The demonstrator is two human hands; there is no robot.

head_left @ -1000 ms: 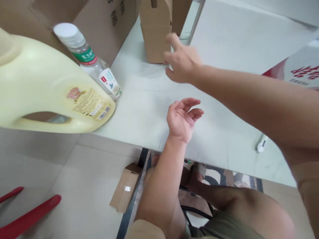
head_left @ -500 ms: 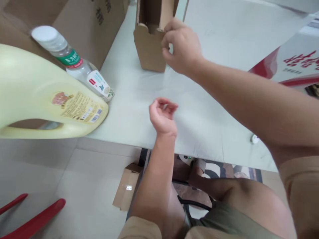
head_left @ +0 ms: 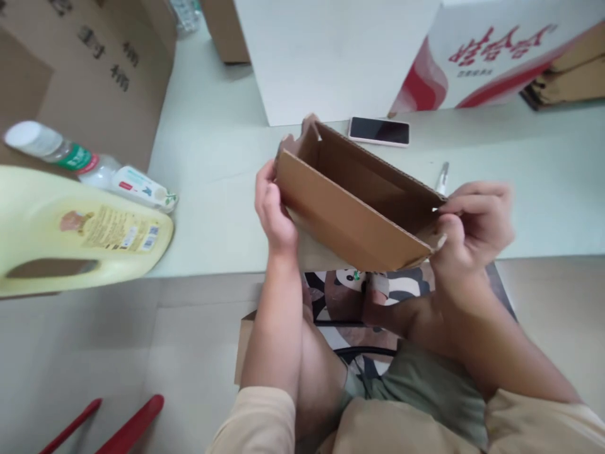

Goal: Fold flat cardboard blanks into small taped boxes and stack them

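Observation:
A brown cardboard box [head_left: 350, 214], long, narrow and open at the top, is tilted between my hands above the table's front edge. My left hand [head_left: 276, 211] grips its left end, the fingers partly hidden behind the cardboard. At the right end, my right hand [head_left: 475, 221] pinches the upper edge near a torn-looking corner. Inside, the visible part of the box shows bare brown walls. Just behind the right end lies a pen-like white object [head_left: 442, 178], partly covered by my hand. A phone [head_left: 379, 132] with a dark screen rests beyond the box.
A yellowish jug [head_left: 28, 214] and a clear bottle [head_left: 106, 171] lie at the left beside a large carton [head_left: 94, 82]. A white box [head_left: 335, 57] and a red-and-white carton [head_left: 472, 63] stand at the back. Red legs [head_left: 132, 425] show above the floor.
The cardboard box has come from the back of the table toward me, and both hands now hold it. My left hand was empty before. The view has shifted to the right.

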